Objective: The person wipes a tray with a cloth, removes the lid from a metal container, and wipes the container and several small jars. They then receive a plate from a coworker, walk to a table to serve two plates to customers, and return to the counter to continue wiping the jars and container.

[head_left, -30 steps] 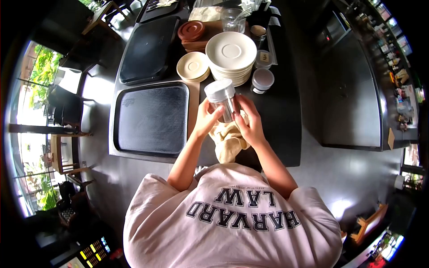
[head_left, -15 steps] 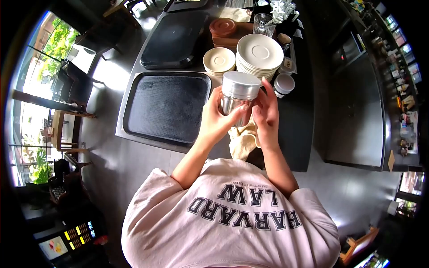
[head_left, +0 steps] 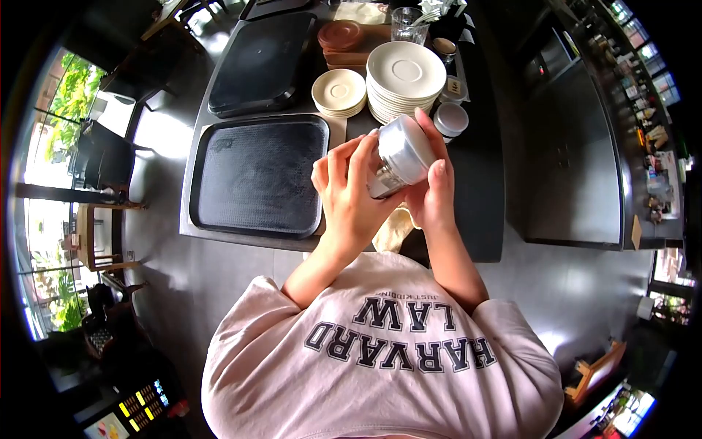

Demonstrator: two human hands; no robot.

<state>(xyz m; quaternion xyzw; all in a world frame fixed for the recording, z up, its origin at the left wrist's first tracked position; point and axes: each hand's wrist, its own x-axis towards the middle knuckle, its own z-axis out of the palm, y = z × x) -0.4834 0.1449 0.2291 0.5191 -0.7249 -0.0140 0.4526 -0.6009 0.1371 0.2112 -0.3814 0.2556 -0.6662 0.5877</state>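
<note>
Both hands hold a silver metal canister (head_left: 406,150) with a pale lid, tilted so its top leans to the right. My left hand (head_left: 352,184) wraps the canister's left side and lower body, fingers curled over it. Around its right side and base is my right hand (head_left: 433,183), with the fingertips near the lid. Below the hands hangs a cream cloth (head_left: 395,228), partly hidden. Just beyond the canister stand a tall stack of white saucers (head_left: 406,69) and a shorter stack of cream saucers (head_left: 339,90).
A black tray (head_left: 259,175) lies at the left of the dark table, with more stacked trays (head_left: 263,64) behind it. Farther back are brown lids (head_left: 341,34), a drinking glass (head_left: 408,26) and small lidded jars (head_left: 450,118) on the right.
The canister has gone from upright to tilted right. My left hand has shifted its hold, its fingers now raised over the canister's left side. The camera view has moved slightly.
</note>
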